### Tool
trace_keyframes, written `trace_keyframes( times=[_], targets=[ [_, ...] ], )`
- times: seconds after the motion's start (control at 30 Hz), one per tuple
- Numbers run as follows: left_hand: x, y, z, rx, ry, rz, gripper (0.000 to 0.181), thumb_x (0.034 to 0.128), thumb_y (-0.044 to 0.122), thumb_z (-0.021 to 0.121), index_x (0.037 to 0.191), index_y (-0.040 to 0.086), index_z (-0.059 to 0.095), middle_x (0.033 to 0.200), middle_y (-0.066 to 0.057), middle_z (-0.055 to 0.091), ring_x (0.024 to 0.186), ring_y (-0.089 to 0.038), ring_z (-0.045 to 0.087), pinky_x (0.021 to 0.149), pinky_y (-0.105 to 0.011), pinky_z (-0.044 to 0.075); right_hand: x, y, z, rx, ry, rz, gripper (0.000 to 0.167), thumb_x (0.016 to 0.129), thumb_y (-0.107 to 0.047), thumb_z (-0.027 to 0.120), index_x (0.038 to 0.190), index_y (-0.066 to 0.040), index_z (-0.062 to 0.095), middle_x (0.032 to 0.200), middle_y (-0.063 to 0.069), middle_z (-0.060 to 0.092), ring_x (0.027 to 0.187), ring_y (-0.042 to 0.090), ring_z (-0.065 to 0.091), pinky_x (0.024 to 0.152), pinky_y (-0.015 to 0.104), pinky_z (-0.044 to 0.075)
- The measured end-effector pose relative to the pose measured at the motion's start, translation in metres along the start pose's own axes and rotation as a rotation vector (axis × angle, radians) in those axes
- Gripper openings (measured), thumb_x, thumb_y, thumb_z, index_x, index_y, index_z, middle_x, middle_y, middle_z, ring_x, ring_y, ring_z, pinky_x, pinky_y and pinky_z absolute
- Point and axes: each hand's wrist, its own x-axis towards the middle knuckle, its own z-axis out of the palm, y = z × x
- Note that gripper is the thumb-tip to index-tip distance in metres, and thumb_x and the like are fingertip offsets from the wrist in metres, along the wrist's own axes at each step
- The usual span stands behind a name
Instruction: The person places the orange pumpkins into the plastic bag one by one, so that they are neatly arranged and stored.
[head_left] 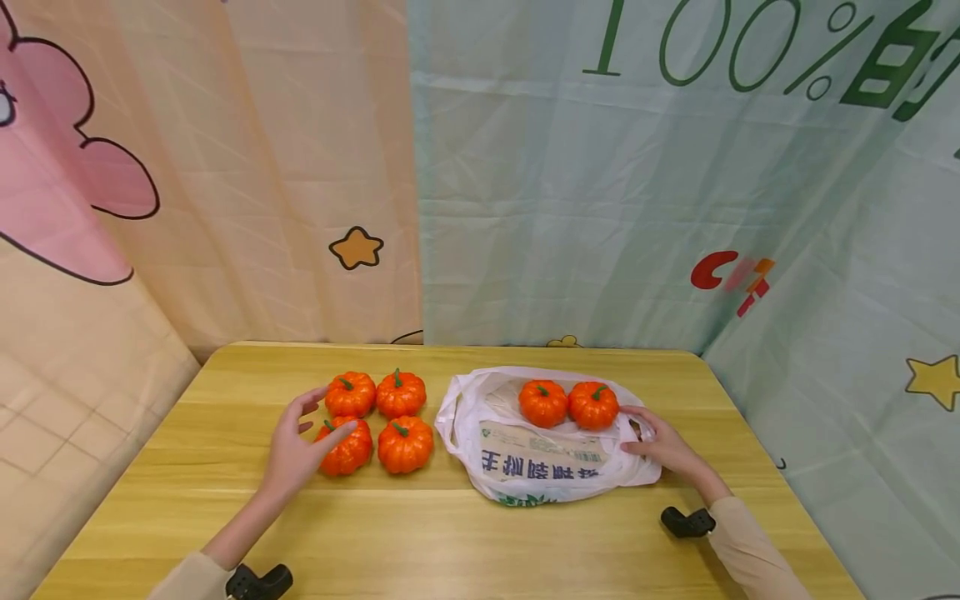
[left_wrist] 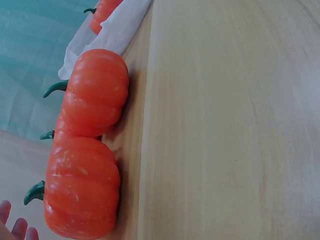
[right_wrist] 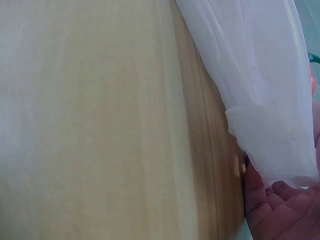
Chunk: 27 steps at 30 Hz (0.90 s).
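Note:
My left hand [head_left: 292, 450] is beside the left pair of a two-by-two group of orange toy pumpkins, thumb over the front-left pumpkin [head_left: 348, 450] and fingers near the back-left pumpkin [head_left: 350, 394]. The back-right pumpkin [head_left: 401, 393] and front-right pumpkin [head_left: 406, 445] stand alongside. On a white plastic bag [head_left: 468, 450] lie two more pumpkins, one left [head_left: 543, 403] and one right [head_left: 593, 406]. My right hand [head_left: 667, 446] rests at the bag's right edge, fingers spread, a fingertip by the right pumpkin. Bag plastic [right_wrist: 265, 100] partly covers this hand in the right wrist view.
Everything stands on a wooden table [head_left: 420, 542]. Printed curtains [head_left: 525, 208] hang behind it and at both sides. The bag bears dark printed characters, and a loose handle loop lies near my right hand.

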Motion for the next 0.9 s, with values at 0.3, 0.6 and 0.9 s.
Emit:
trace_keyframes(
  times=[0.3,0.6,0.9],
  targets=[
    [-0.002,-0.016,-0.006,0.018,-0.102,-0.093,0.082,0.0796,0.025,0.079,0.143,-0.001,0.034,0.146,-0.022,0.038,0.128,-0.039,0.037,0.102,-0.049,0.036,0.000,0.000,0.000,0.014,0.002,0.003,0.063,0.085,-0.010,0.070,0.139,0.003,0.041,0.146,0.032,0.033,0.133,0.051,0.027,0.105,0.072,0.018],
    [-0.005,-0.032,-0.005,0.025,-0.201,-0.176,0.093,0.0760,0.025,0.081,0.146,-0.002,0.026,0.149,-0.024,0.031,0.131,-0.044,0.035,0.106,-0.057,0.036,-0.001,0.000,0.000,0.018,0.006,0.005,0.062,0.084,-0.010,0.070,0.138,0.003,0.042,0.145,0.033,0.033,0.131,0.050,0.029,0.105,0.071,0.020],
    [-0.008,-0.040,-0.002,0.064,-0.222,-0.170,0.092,0.0753,0.028,0.082,0.145,-0.001,0.029,0.141,-0.023,0.041,0.125,-0.038,0.045,0.100,-0.034,0.041,-0.001,-0.001,0.001,0.017,0.004,0.022,0.062,0.086,-0.011,0.070,0.139,0.002,0.040,0.147,0.032,0.031,0.132,0.049,0.028,0.105,0.072,0.017]
  ],
)
